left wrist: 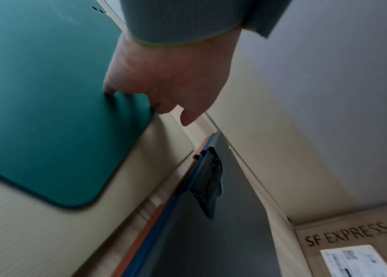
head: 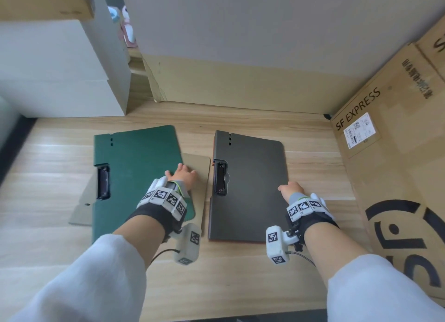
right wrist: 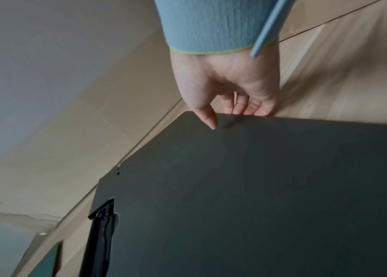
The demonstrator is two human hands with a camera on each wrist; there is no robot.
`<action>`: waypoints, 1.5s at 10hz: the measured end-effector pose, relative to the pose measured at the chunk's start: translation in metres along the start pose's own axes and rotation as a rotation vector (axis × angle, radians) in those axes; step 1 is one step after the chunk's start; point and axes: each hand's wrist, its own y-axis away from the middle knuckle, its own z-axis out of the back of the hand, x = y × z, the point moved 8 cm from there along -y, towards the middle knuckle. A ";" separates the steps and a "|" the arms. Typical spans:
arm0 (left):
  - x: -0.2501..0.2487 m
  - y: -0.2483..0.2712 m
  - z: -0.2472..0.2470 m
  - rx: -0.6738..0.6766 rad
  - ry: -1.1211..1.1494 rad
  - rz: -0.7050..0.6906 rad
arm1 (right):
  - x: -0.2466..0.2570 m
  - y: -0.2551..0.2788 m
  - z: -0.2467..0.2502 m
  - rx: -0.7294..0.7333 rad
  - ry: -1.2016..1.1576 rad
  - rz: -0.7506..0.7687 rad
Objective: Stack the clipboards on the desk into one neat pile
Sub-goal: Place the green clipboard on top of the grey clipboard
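Observation:
A green clipboard lies at the left of the desk on top of a tan clipboard, which sticks out on its right. My left hand pinches the green board's right edge, thumb on top. At the right lies a dark grey clipboard with a black clip. Blue and orange edges show beneath it. My right hand pinches the grey board's right edge, with its thumb on top and its fingers behind the rim.
The wooden desk is hemmed in by a large SF EXPRESS cardboard box on the right. White boxes stand at the back left. A cardboard sheet leans on the wall behind.

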 end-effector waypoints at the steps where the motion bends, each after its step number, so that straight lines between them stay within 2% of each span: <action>1: -0.006 0.004 0.007 -0.009 0.091 -0.067 | -0.001 0.002 0.001 0.001 0.009 0.001; 2: 0.027 0.006 0.046 -0.228 0.069 0.048 | 0.000 0.003 0.000 -0.001 0.015 0.003; 3: 0.076 0.013 0.082 -0.352 -0.025 0.286 | 0.001 0.003 -0.001 -0.013 0.023 0.001; 4: 0.101 0.028 0.102 -0.363 -0.226 0.263 | 0.001 0.002 -0.002 -0.025 0.022 -0.007; 5: 0.093 0.052 0.096 -0.296 -0.451 0.045 | -0.001 0.000 -0.002 -0.039 0.018 -0.011; 6: 0.101 0.044 0.099 -0.250 -0.607 0.064 | 0.000 0.000 -0.002 -0.045 0.010 -0.015; 7: 0.116 0.028 0.097 -0.188 -0.541 0.102 | 0.000 -0.002 -0.003 -0.043 0.003 -0.014; 8: 0.122 0.014 0.103 -0.271 -0.312 0.229 | -0.001 -0.003 -0.004 -0.046 0.005 -0.015; 9: 0.130 -0.015 0.108 -0.295 -0.167 0.269 | -0.001 -0.003 -0.005 -0.051 -0.009 -0.017; 10: 0.128 -0.008 0.123 -0.426 0.037 0.331 | -0.002 -0.003 -0.003 -0.059 -0.004 -0.017; 11: 0.117 0.006 0.129 -0.454 -0.032 0.255 | -0.001 0.000 -0.003 -0.049 0.008 -0.018; 12: 0.122 0.004 0.118 -0.315 -0.207 0.211 | 0.001 0.004 -0.002 -0.027 0.006 -0.012; 13: 0.121 0.011 0.114 -0.373 -0.162 0.242 | 0.000 0.003 -0.001 -0.015 0.003 -0.006; 14: 0.125 0.004 0.110 -0.374 -0.186 0.306 | -0.002 0.001 -0.002 -0.006 0.001 0.002; 15: 0.138 -0.028 0.114 -0.397 -0.237 0.312 | -0.002 0.000 -0.002 -0.006 -0.002 0.011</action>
